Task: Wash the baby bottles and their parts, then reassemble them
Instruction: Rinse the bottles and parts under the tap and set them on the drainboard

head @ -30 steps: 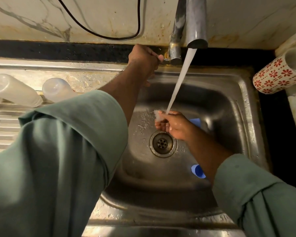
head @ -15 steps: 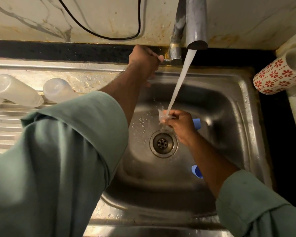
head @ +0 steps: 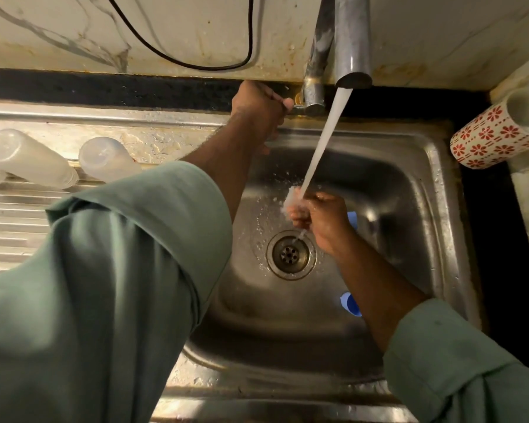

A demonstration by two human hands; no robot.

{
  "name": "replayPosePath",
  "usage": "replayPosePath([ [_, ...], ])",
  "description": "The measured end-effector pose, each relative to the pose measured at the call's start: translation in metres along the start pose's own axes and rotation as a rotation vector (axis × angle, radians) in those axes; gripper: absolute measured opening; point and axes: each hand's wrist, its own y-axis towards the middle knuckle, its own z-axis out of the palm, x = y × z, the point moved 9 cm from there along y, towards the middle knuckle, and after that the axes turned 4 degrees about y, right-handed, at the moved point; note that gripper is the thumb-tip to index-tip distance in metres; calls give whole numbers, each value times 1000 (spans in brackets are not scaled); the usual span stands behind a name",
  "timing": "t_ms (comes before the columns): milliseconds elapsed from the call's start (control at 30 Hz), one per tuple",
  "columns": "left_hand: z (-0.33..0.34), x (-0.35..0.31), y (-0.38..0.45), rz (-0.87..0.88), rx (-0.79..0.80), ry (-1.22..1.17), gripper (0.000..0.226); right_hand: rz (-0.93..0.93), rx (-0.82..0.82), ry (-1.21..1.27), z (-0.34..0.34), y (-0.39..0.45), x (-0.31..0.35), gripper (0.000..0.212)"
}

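Note:
Water runs from the tap spout (head: 352,56) into the steel sink (head: 425,215). My right hand (head: 321,218) grips a small clear bottle part (head: 290,199) under the stream, above the drain (head: 290,254). My left hand (head: 257,108) grips the tap handle (head: 289,102) at the sink's back edge. Two clear baby bottles (head: 28,158) (head: 106,158) lie on the drainboard at the left. Two blue bottle parts (head: 350,304) (head: 352,218) lie in the sink, partly hidden by my right arm.
A red-and-white patterned mug (head: 489,137) lies on its side on the ledge at the right. A black cable (head: 177,61) hangs along the marble wall behind the sink. The ribbed drainboard (head: 9,227) stretches to the left.
My right hand turned the clear part under the stream and shifted slightly right. My left hand stayed on the tap handle. Water keeps running.

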Motion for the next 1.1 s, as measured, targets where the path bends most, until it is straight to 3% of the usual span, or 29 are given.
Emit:
replayPosePath([
  [100, 0, 0, 2, 1, -7, 15, 14, 218, -25, 123, 10, -3, -11, 17],
  [233, 0, 0, 4, 20, -14, 12, 15, 280, 17, 168, 18, -7, -6, 13],
  [300, 0, -1, 5, 30, -43, 20, 16, 149, 24, 7, 15, -6, 7, 6],
  [400, 4, -2, 1, -22, -35, -38, 12, -180, -26, -431, 9, -10, 38, 23],
  [500, 6, -3, -9, -84, -6, -136, 13, -408, -6, -680, 12, -22, 61, 25],
  [633, 3, -28, -27, 41, -90, -309, 22, -636, 70, -906, 21, -40, 87, 15],
  [733, 8, -50, -47, 117, -112, -194, 24, -737, 138, -1078, 34, -59, 100, 6],
  [800, 12, -56, -58, 185, 0, -108, 4, -769, 148, -1115, 38, -73, 115, 6],
  [867, 13, -47, -75, 252, 123, 55, 12, -805, 96, -1106, 35, -86, 138, 7],
  [967, 1, -17, -101, 301, 115, 305, 13, -1011, -71, -1014, 29, -118, 156, 8],
  [1000, -3, -6, -109, 309, 107, 378, 13, -948, -84, -1089, 29, -116, 140, 8],
  [1067, -14, 20, -127, 297, 130, 563, 16, -564, 9, -1384, 26, -97, 82, 11],
  [1100, -22, 35, -136, 291, 140, 643, 19, -452, -12, -1394, 19, -95, 72, 8],
])
